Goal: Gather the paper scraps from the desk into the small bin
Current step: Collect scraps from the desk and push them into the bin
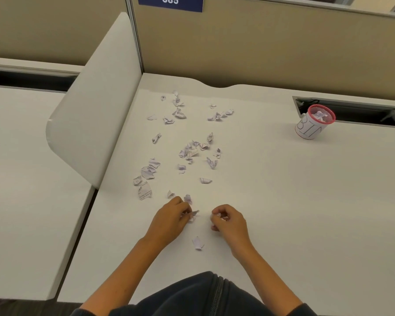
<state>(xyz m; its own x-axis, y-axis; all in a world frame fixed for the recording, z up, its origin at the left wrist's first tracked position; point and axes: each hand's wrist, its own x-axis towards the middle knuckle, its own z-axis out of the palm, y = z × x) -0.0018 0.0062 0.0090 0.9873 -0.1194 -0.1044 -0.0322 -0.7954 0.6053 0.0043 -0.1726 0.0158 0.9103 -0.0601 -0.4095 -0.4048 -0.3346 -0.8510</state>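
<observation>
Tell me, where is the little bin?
The small bin stands far right on the desk, beside the dark cable slot, away from both hands.

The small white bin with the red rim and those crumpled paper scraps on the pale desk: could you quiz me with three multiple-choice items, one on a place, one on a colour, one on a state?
1. Where does the small white bin with the red rim stand on the pale desk?
A. Far right, near the cable slot
B. Between the two hands
C. Against the left divider

2. What colour is the numbered sign on the partition?
A. Green
B. Blue
C. Yellow

3. What is the state of the bin?
A. Tipped over
B. Covered by a lid
C. Upright, with paper already inside

Answers:
1. A: it sits far right, away from the left hand and right hand.
2. B: white digits on a blue panel.
3. C: its open top shows a crumpled white scrap, while many scraps remain on the desk.
</observation>
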